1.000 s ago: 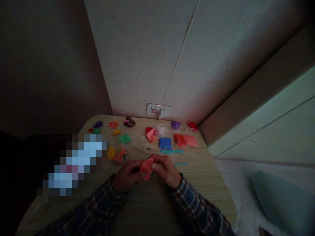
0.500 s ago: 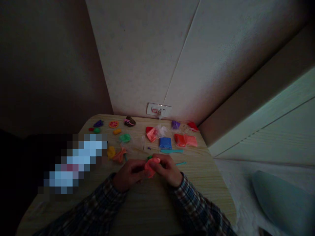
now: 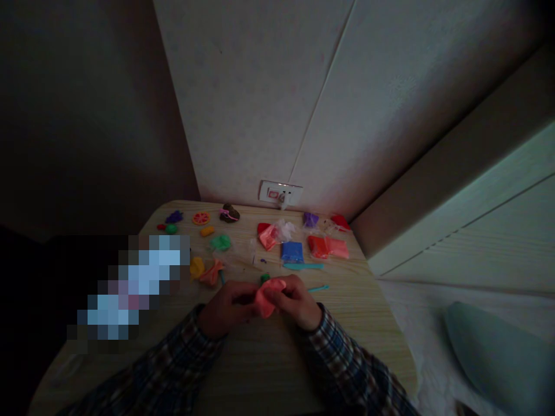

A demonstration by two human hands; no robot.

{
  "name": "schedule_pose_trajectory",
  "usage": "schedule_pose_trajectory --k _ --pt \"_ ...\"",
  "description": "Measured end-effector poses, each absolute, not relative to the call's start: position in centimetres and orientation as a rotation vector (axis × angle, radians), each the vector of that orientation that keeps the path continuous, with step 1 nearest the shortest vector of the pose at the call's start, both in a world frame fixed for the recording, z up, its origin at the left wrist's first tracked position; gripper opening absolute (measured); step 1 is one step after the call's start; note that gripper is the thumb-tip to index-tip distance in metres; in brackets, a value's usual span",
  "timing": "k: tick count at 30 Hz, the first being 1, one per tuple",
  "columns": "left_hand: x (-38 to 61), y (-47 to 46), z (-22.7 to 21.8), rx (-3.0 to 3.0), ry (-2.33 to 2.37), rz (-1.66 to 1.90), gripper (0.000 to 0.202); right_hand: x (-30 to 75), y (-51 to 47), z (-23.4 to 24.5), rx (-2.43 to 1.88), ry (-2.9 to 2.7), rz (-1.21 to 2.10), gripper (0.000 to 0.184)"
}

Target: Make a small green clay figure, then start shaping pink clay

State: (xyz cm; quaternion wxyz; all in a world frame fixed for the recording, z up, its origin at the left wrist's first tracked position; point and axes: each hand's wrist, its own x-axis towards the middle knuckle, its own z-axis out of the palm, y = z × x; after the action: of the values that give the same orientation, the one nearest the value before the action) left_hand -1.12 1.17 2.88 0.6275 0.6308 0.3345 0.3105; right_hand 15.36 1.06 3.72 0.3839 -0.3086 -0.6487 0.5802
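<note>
A flattened piece of coral-pink modelling clay (image 3: 265,301) is held between my two hands over the front half of the table. My left hand (image 3: 229,307) pinches its left edge. My right hand (image 3: 295,297) grips the right side, thumb pressed on the face of the clay. Just behind it a small dark green lump (image 3: 265,278) shows, partly hidden by the clay. Beyond my right hand lie a turquoise plastic knife (image 3: 303,266) and a thinner turquoise tool (image 3: 319,288).
Packets of blue clay (image 3: 292,252), red clay (image 3: 319,247) and purple clay (image 3: 310,219) lie at the back right. At the left are a brown shape (image 3: 229,213), an orange-slice shape (image 3: 201,218), green clay (image 3: 221,242) and yellow clay (image 3: 196,267). A wall socket (image 3: 280,192) sits behind the table.
The pink clay looks more spread and turned between my fingers, showing more of its face. The green lump behind it is more exposed. Both hands stay in about the same place.
</note>
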Motion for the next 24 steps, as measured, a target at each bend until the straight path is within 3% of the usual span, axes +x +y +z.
schedule_pose_trajectory --k 7,17,24 --pt "-1.35 1.23 3.11 1.501 0.802 0.72 0.054 15.59 1.01 3.94 -0.854 -1.778 1.327 0.054" --pt "-1.33 1.47 2.98 1.363 0.808 0.776 0.054 15.91 1.22 3.86 -1.044 -1.764 1.042 0.046" --pt "-1.04 1.67 3.25 1.131 0.919 0.881 0.04 16.03 1.09 3.71 -0.98 -1.748 1.073 0.049"
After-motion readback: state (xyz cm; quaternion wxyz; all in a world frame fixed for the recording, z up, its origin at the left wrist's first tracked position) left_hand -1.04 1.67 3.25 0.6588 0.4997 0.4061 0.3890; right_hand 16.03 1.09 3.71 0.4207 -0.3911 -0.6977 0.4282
